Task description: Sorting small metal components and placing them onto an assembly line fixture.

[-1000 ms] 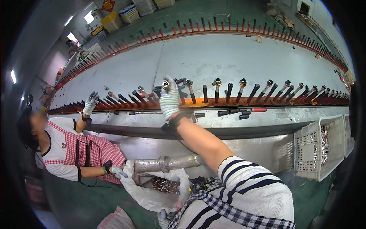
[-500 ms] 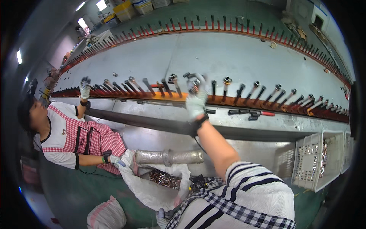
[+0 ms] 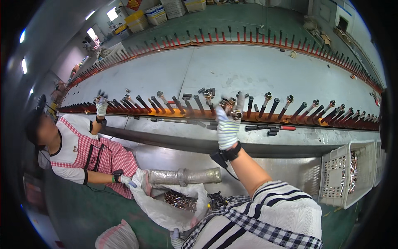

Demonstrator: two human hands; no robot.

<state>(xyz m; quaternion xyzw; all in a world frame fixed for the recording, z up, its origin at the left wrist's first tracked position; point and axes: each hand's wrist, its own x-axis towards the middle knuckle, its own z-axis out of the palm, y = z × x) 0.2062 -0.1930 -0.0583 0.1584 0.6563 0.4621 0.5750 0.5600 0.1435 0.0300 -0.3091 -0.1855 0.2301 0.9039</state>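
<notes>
Beside the right hand (image 3: pixel 227 124), black pegs (image 3: pixel 271 108), co-worker's glove (image 3: pixel 101 107).

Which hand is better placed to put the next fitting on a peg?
Right, likely: the right hand is at the pegs holding fittings; the left hand is low by the bag.

We see our right hand (image 3: pixel 227 124) in a white glove with blue stripes and a black wrist strap, holding brass-coloured fittings (image 3: pixel 232 108). The pegs (image 3: pixel 271 108) are black on an orange-red rail (image 3: pixel 166 113). The table (image 3: pixel 232 68) is grey. A co-worker's apron (image 3: pixel 105 155) is red-and-white checked. The basket (image 3: pixel 338 174) and bag (image 3: pixel 166 211) are white; the floor (image 3: pixel 78 211) is green.
</notes>
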